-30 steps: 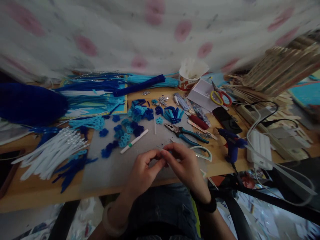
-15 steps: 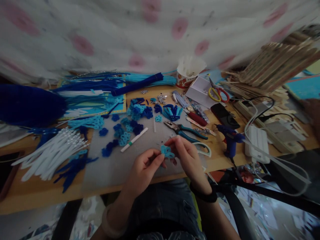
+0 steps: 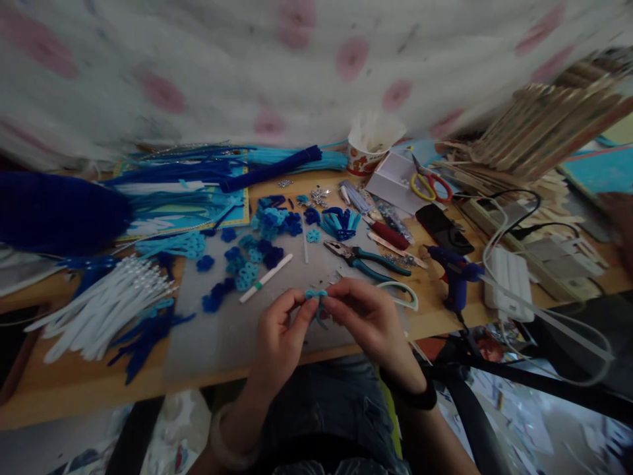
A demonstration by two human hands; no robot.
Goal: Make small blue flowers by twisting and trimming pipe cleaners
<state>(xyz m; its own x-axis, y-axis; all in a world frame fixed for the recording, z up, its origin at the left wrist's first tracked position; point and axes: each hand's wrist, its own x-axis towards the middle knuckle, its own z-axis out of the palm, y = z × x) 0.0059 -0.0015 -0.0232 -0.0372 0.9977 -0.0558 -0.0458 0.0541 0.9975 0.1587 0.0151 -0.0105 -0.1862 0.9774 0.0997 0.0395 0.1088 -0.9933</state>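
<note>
Between my two hands, over the front of the grey mat (image 3: pixel 192 343), is a small light-blue looped fuzzy piece (image 3: pixel 316 295). My left hand (image 3: pixel 281 330) pinches its left side between thumb and fingers. On its right side my right hand (image 3: pixel 366 316) pinches it too, and the fingertips cover part of it. Beyond my left hand lies a white stick with a green band (image 3: pixel 266 278). Blue and light-blue fuzzy flowers (image 3: pixel 247 254) are spread over the mat. Pliers with teal handles (image 3: pixel 368 259) rest beyond my right hand.
White pearl-tipped stems (image 3: pixel 103 310) lie left. Scissors (image 3: pixel 424 185), a paper cup (image 3: pixel 364 158) and a white box (image 3: pixel 395 178) stand behind. A blue glue gun (image 3: pixel 455 277), power strip (image 3: pixel 524 251) and cables are right. A person's hand (image 3: pixel 618 211) shows at the right edge.
The light-blue piece has been turned and now shows narrower between my fingertips. My right hand has rotated, with its fingers now closed on the piece, and both hands are nearly level.
</note>
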